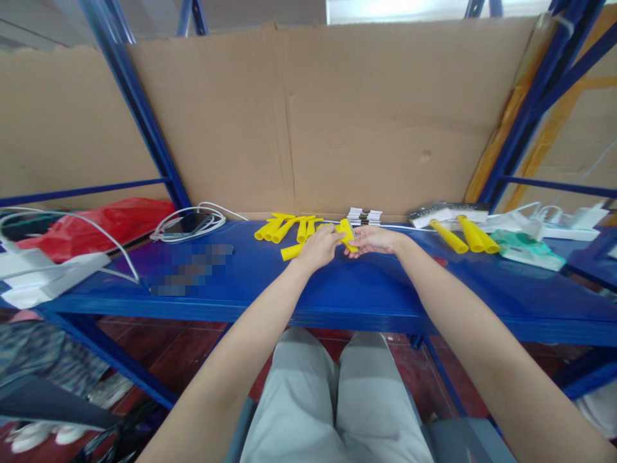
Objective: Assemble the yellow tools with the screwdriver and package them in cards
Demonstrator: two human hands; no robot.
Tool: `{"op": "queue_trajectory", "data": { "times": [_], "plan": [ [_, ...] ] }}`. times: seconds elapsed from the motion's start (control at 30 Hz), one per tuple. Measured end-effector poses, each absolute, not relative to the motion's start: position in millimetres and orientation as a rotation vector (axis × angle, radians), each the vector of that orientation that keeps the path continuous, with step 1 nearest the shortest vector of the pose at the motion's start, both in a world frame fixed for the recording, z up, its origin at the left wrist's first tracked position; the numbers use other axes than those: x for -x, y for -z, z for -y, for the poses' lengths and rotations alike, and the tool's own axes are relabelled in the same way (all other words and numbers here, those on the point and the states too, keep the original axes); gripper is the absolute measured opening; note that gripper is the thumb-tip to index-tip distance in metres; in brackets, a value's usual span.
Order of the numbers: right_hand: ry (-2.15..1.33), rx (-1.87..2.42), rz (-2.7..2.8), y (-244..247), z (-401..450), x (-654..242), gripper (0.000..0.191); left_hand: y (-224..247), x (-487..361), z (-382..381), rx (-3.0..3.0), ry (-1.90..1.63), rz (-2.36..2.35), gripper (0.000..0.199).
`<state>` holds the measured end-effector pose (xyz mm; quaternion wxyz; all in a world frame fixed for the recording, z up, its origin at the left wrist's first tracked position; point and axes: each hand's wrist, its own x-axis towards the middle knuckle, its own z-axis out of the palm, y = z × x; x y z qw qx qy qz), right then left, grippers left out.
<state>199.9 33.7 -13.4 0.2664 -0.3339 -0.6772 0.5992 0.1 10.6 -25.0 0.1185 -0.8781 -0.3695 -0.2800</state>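
Observation:
My right hand (375, 240) is closed around a yellow tube-like piece (346, 230) held just above the blue tabletop. A small whitish strip shows against that piece by my right fingers, too small to name. My left hand (320, 248) meets the same piece from the left with its fingers pinched. Another yellow tube (290, 252) lies beside my left wrist, partly hidden by it. Behind my left hand several flared yellow tubes (278, 229) lie in a loose group. A small stack of white cards or labels (365, 217) sits just behind my right hand.
On the right lie three more yellow tubes (449, 236), a black-and-white box (448, 213), a green-and-white packet (529, 249) and a power strip (571, 231). To the left are a coiled white cable (189, 222), a red bag (113, 226) and white plugs (36, 273). Cardboard (337, 122) walls the back.

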Motion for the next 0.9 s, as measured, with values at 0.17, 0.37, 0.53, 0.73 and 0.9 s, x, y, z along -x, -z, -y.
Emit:
{"op": "queue_trajectory", "data": {
  "times": [0.17, 0.37, 0.53, 0.73, 0.9],
  "plan": [
    [-1.615, 0.93, 1.857, 15.2, -34.2, -198.5, 0.03, 24.8, 0.6, -11.1, 2.591, 0.809, 1.089, 0.023],
    [-1.589, 0.938, 1.855, 16.7, -30.6, -195.7, 0.026, 25.3, 1.8, -7.3, 2.633, 0.711, 1.211, 0.031],
    [-1.615, 0.971, 1.86, 19.6, -29.0, -192.1, 0.027, 27.3, 2.6, -8.6, 2.712, 0.657, 1.215, 0.04],
    [-1.714, 0.983, 1.804, 16.6, -27.8, -193.4, 0.024, 25.6, 3.0, -13.3, 2.787, 0.704, 1.196, 0.034],
    [-1.613, 1.077, 1.603, 11.1, -27.7, -196.1, 0.003, 23.4, 3.0, -12.7, 2.828, 0.653, 1.166, 0.034]
  ]
}}
